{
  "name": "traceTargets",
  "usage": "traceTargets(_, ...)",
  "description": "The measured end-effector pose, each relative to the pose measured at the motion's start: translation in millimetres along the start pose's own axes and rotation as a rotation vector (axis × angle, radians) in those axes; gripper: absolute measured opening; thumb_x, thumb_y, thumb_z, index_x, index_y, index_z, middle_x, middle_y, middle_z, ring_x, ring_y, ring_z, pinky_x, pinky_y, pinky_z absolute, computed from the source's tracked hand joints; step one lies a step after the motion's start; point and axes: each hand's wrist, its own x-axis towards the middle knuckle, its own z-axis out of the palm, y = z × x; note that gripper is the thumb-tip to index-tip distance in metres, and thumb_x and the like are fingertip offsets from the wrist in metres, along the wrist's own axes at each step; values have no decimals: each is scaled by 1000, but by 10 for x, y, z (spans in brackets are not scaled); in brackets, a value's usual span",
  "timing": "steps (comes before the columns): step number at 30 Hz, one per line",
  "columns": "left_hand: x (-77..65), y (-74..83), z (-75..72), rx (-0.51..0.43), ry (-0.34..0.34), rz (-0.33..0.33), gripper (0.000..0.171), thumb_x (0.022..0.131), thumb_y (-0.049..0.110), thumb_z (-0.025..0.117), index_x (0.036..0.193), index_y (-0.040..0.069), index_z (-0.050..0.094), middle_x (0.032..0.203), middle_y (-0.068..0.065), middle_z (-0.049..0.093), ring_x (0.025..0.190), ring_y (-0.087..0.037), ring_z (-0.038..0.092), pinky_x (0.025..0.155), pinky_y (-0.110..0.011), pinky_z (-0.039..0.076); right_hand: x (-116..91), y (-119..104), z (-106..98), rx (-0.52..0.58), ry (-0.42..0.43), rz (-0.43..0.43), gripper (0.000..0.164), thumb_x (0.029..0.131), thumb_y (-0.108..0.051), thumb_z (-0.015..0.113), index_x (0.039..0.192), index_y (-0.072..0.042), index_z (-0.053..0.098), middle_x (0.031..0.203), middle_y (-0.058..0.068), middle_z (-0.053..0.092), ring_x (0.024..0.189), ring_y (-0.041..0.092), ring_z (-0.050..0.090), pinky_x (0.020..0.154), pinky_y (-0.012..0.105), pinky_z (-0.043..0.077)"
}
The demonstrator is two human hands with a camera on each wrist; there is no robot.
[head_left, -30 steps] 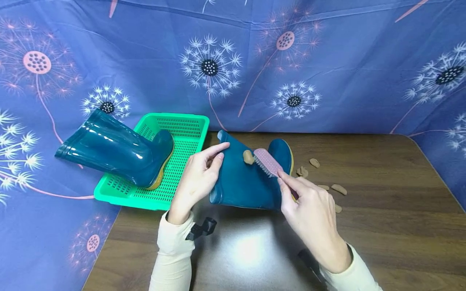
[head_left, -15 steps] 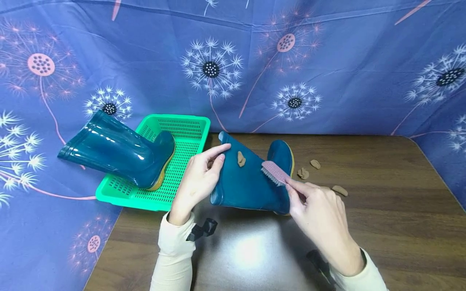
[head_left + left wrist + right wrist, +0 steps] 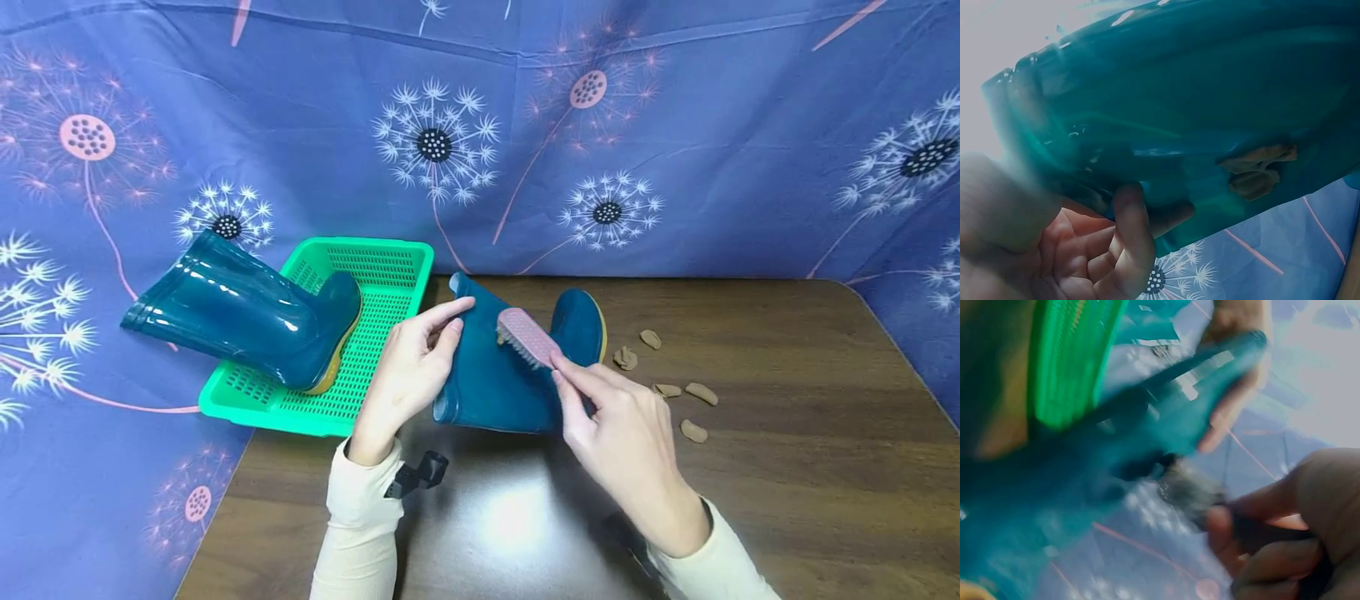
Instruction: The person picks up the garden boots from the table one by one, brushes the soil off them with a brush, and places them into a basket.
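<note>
A teal rubber boot with a yellow sole lies slanted in the middle of the table, its toe pointing away. My left hand grips the top of its shaft, thumb and index finger lying on the outside. The pink scrub brush is pinched by its handle in my right hand. Its bristles face the shaft, over a brown clay-like lump stuck there. From the head, the brush hides nearly all of that lump; the left wrist view shows it folded. The right wrist view is blurred around the brush.
On the left, a second teal boot leans in a green basket, its shaft jutting over the rim. Several brown lumps lie on the wooden table right of the held boot. A blue dandelion-print cloth hangs behind.
The brush first drew right and toward me, then came back left over the lump. Earlier, the lump shifted slightly left along the shaft. My left hand and the boot barely moved.
</note>
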Motion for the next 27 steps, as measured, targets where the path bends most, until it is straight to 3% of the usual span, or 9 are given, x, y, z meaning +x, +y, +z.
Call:
traceTargets(5,5,33,7,-9,-6,5,38,112,24,54,148,28,65,69,-2,44,65,-24,51,70,-39,45,0,75,-284,-116,-35,165,22,94,-19,75,114,-19,86,69,-1,70,49,10,37,45,32,26)
traceTargets(8,8,34,12,-14,-10,5,38,112,23,54,148,27,65,71,-3,47,69,-23,56,73,-39,46,11,125,-318,-113,-15,106,23,94,-18,75,115,-18,86,67,-2,67,49,8,33,44,31,25)
traceTargets(12,6,21,22,-28,-11,-1,39,112,23,54,148,26,65,77,-4,55,80,-21,63,78,-39,49,-28,171,-190,-61,-24,-19,25,93,-17,79,117,-19,85,73,-5,72,49,2,34,43,25,25)
traceTargets(13,5,16,21,-29,-9,0,38,112,23,54,148,26,65,77,-4,55,80,-21,63,78,-39,49,-38,185,-153,-53,-31,-23,25,93,-18,79,117,-19,85,76,-4,75,48,4,40,43,25,27)
traceTargets(15,3,18,19,-30,-5,-1,38,112,23,53,148,26,65,76,-4,54,75,-22,60,76,-39,48,-58,215,-121,-71,-55,28,24,93,-17,78,116,-19,85,76,-2,75,47,11,46,43,28,29)
traceTargets(19,3,23,16,-27,-6,2,38,112,24,53,148,27,65,71,-2,47,67,-22,54,71,-38,45,-60,286,-214,-165,-157,236,24,96,-20,71,115,-19,85,82,14,79,56,39,63,43,45,36)
traceTargets(21,5,19,18,-27,-10,3,38,112,23,53,148,27,65,70,-1,47,65,-22,53,70,-37,45,-51,314,-279,-216,-213,327,26,97,-21,68,116,-20,85,84,19,79,57,43,62,42,48,36)
traceTargets(24,4,20,17,-28,-11,4,38,112,23,53,148,27,65,69,-1,45,63,-22,49,68,-37,43,-41,351,-305,-248,-222,372,27,98,-23,66,116,-19,84,84,22,78,52,40,58,40,44,32)
traceTargets(27,3,18,19,-34,-11,1,38,112,23,53,148,27,65,69,-1,44,62,-22,48,66,-36,43,-48,380,-267,-230,-177,351,25,99,-23,67,117,-18,84,85,17,79,50,33,55,40,40,29)
